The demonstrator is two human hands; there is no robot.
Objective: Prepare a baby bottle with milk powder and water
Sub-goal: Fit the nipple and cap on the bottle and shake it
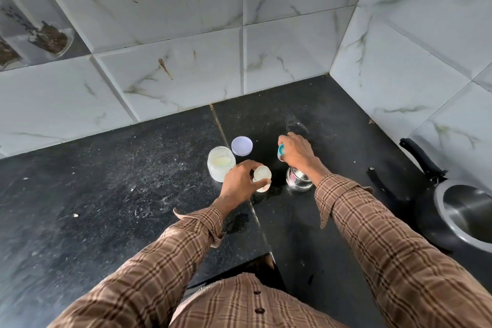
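A baby bottle (262,178) with a milky fill stands open-topped on the black counter (106,194), and my left hand (239,183) grips it from the left. My right hand (296,152) holds the bottle's teal-ringed cap (281,152) a little above the counter, further back. An open glass jar (221,164) of pale powder stands just left of the bottle. Its lavender lid (241,145) lies flat behind it. A small steel cup (298,179) stands under my right wrist, partly hidden by it.
A steel pressure cooker (464,213) with a black handle (422,158) sits at the right edge. Marble-pattern wall tiles (239,34) close off the back and right side. The counter's front edge steps in near my body.
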